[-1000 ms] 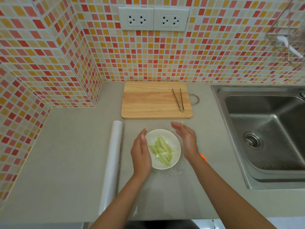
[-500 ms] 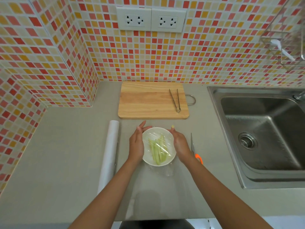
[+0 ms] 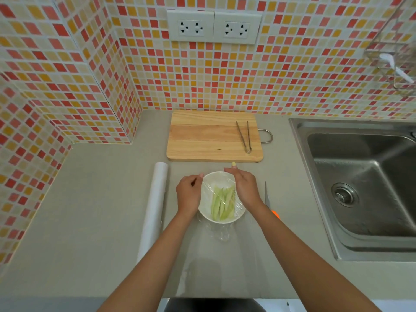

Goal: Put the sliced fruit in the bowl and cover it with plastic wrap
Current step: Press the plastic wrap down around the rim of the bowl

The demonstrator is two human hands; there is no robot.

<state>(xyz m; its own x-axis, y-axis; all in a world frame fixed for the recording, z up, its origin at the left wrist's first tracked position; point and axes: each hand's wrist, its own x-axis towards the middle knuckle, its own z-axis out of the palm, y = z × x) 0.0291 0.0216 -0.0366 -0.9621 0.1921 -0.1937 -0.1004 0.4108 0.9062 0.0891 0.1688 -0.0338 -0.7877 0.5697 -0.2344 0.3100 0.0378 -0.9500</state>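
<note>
Item: bowl (image 3: pixel 208 216) of sliced fruit (image 3: pixel 221 202), between my hands, plastic wrap (image 3: pixel 225 183) over it. Left hand (image 3: pixel 188 195) curled against its left rim; right hand (image 3: pixel 245 188) presses film along the right rim. Loose film trails toward me; either hand reaches equally.

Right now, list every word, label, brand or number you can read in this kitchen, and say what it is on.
None: no readable text shows anywhere.
Wall sockets: only pin holes, no lettering visible.
Roll of plastic wrap: plain white, no label showing.
Cutting board, tongs, bowl: unmarked.
Knife: blade too thin and blurred to show any marking.
</note>
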